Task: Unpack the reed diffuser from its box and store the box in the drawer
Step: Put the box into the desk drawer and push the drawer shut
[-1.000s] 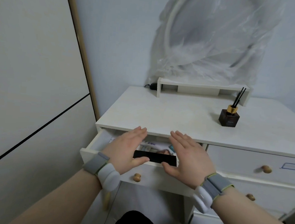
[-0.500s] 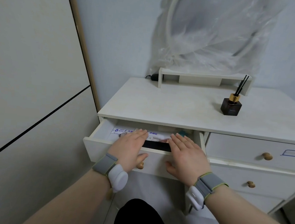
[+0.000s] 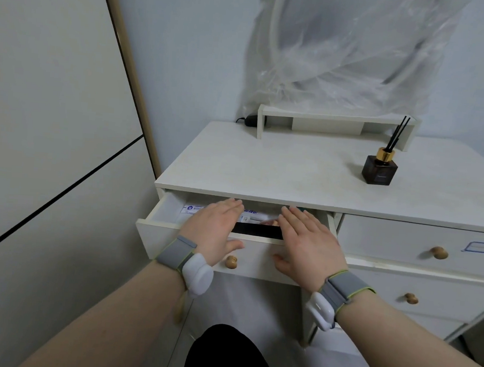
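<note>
Reed diffuser [image 3: 379, 168], a dark square bottle with a gold collar and black sticks, stands upright on the white dresser top [image 3: 265, 167], toward its right side and just in front of the low white shelf [image 3: 335, 124] at the back. Below the top's front edge the upper left drawer [image 3: 169, 241] is pulled partway out. Inside it the black box [image 3: 257, 230] lies flat near the drawer front, on top of white papers with blue print (the writing is too small to read). Both hands reach over the drawer front with fingers stretched out and flat: the left hand [image 3: 213, 233] covers the box's left end and the right hand [image 3: 307, 243] its right end, thumbs hanging down over the drawer's face. Neither hand is curled around anything; whether the palms press on the box cannot be told. A round wooden knob [image 3: 231, 262] shows between the wrists, each of which wears a grey band with a white unit.
</note>
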`<state>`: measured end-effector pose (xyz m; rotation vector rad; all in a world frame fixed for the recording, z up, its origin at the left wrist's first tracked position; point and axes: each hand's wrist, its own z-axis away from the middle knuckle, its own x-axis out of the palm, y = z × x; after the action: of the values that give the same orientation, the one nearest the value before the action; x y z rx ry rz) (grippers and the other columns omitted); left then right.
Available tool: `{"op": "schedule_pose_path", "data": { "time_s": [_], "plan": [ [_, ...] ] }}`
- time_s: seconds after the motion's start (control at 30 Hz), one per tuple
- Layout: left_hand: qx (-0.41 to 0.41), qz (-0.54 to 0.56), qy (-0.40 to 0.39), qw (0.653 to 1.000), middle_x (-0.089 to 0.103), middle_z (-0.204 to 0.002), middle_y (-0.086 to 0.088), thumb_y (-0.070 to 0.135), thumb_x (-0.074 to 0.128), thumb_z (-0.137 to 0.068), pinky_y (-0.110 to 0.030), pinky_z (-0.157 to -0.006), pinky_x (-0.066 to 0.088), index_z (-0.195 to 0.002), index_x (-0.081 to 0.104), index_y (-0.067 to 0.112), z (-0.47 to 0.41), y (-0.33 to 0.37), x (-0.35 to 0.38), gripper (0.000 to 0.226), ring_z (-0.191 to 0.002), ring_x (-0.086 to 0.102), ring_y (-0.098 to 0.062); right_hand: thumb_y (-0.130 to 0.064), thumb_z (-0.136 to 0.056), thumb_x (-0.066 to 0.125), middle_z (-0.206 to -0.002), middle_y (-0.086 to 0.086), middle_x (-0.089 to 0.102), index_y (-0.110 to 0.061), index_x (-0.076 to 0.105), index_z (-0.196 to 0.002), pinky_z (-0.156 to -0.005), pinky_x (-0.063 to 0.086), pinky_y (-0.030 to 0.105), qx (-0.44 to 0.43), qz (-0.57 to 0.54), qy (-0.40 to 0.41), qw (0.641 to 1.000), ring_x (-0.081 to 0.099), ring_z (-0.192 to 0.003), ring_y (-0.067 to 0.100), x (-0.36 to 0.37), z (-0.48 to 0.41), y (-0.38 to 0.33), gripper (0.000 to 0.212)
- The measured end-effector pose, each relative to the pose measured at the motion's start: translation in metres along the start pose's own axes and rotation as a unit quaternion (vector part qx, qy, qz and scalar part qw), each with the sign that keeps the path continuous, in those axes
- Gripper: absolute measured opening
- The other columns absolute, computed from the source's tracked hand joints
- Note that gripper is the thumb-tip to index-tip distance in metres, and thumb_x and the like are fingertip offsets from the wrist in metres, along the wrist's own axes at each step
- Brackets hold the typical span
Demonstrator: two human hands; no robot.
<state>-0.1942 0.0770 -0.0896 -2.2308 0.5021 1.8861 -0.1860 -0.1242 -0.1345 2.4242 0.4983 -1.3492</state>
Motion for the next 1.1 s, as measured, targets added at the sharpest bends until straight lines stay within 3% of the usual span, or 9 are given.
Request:
{"op": "schedule_pose_path", "data": {
  "time_s": [0.3,0.57,1.1],
  "plan": [
    [-0.008,-0.020,0.012,1.000,0.015,-0.158,0.001,0.042,0.056,-0.086,-0.025,-0.115,0.009,-0.147,0.016,0.013,-0.025,-0.001,0.002,0.077,-0.146,0.008,-0.012,-0.036,-0.044,0.083,-0.126,0.018,0.062,0.003,0.061,-0.119,-0.102,0.036,0.046,0.025,0.034,0.004,0.999,0.058,-0.119,0.031,0.007,-0.019,0.003,0.087],
    [-0.007,-0.027,-0.001,1.000,0.018,-0.157,-0.001,0.038,0.056,-0.087,-0.025,-0.115,0.009,-0.145,0.020,0.012,-0.057,-0.007,0.003,0.073,-0.145,0.012,-0.015,-0.030,-0.043,0.084,-0.125,0.016,0.064,0.001,0.062,-0.118,-0.099,0.043,0.045,0.037,0.017,-0.020,0.999,0.060,-0.117,0.029,0.022,-0.044,0.013,0.084],
    [-0.006,-0.066,-0.018,0.998,0.020,-0.157,0.002,0.047,0.053,-0.086,-0.030,-0.117,0.006,-0.146,0.017,0.017,-0.101,-0.024,0.006,0.077,-0.145,0.014,-0.015,-0.035,-0.040,0.084,-0.124,0.015,0.065,-0.002,0.062,-0.119,-0.100,0.040,0.042,0.068,0.015,-0.101,0.992,0.062,-0.114,0.027,0.033,-0.083,0.034,0.089]
  ]
}}
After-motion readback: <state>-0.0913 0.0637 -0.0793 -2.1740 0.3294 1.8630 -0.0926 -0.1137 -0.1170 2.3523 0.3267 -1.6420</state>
